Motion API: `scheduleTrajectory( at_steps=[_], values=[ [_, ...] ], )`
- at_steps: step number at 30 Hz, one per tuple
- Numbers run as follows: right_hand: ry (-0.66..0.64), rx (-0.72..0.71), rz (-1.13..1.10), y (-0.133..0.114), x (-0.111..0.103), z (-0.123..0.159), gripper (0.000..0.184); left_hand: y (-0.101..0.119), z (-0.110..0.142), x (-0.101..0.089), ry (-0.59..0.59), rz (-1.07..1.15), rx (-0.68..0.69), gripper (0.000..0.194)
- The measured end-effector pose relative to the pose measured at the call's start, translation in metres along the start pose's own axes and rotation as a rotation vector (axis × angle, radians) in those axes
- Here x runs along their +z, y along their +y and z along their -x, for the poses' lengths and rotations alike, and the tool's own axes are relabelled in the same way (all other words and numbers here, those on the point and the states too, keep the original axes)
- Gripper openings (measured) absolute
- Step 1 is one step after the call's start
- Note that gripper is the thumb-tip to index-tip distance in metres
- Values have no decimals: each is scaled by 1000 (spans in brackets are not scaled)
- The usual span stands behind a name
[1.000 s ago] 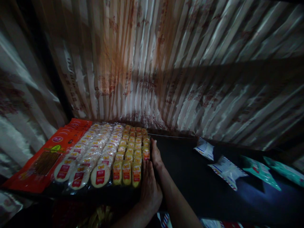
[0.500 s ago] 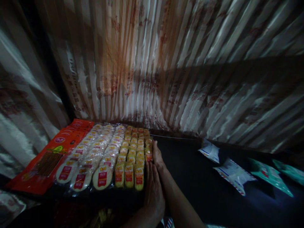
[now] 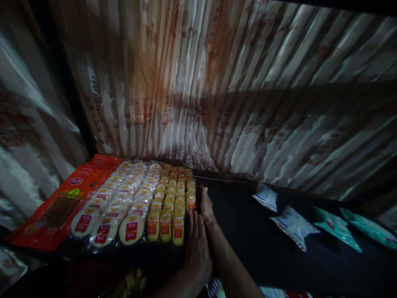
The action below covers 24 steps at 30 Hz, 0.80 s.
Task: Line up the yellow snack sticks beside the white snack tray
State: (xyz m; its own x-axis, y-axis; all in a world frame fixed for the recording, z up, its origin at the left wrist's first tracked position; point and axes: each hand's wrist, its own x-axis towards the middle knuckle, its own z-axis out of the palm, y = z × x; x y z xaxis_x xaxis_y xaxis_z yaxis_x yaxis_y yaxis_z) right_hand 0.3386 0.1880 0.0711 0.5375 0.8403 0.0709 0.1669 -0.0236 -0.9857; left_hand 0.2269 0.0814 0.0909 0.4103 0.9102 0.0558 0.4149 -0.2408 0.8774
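My left hand [image 3: 199, 248] lies flat with fingers stretched forward, its fingertips against the front of the outermost row of yellow-wrapped snack packs [image 3: 169, 207]. Just beyond it, my right hand [image 3: 207, 205] is held on edge with its fingers extended. A narrow dark gap shows between it and the packs' right side. Neither hand grasps anything. Left of the yellow packs stand rows of round white crackers [image 3: 132, 227] in clear wrappers. Flat orange snack bags [image 3: 66, 198] overlap at the far left.
White-and-blue bags [image 3: 294, 227] and green bags [image 3: 336, 227] lie on the black shelf [image 3: 238, 231] to the right. A ribbed, printed sheet [image 3: 192, 82] hangs behind the shelf. A dark post [image 3: 71, 91] rises at the left. More packages show below the front edge.
My right hand has come slightly away from the side of the yellow packs. My left hand stays by them. The view has shifted a little to the right.
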Motion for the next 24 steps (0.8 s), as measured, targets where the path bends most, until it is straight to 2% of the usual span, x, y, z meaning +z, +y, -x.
scheduleTrajectory(
  at_steps=[2,5,9,12,18,24],
  values=[
    [43,89,-38,-11,-5,8,83,8,4,-4,-49,-55,-19,59],
    [87,103,-101,-27,-9,22,84,19,11,-10,-122,-107,-62,59],
    [119,145,-203,-38,-11,44,84,23,28,-12,-108,-108,-39,57],
    [163,150,-248,-43,-12,64,77,16,44,-9,-82,-133,9,57],
    [247,116,-285,-57,-11,110,66,-12,80,-1,34,-155,151,54],
    [267,71,-327,-66,6,159,56,-34,123,-12,154,-220,217,51]
  ],
)
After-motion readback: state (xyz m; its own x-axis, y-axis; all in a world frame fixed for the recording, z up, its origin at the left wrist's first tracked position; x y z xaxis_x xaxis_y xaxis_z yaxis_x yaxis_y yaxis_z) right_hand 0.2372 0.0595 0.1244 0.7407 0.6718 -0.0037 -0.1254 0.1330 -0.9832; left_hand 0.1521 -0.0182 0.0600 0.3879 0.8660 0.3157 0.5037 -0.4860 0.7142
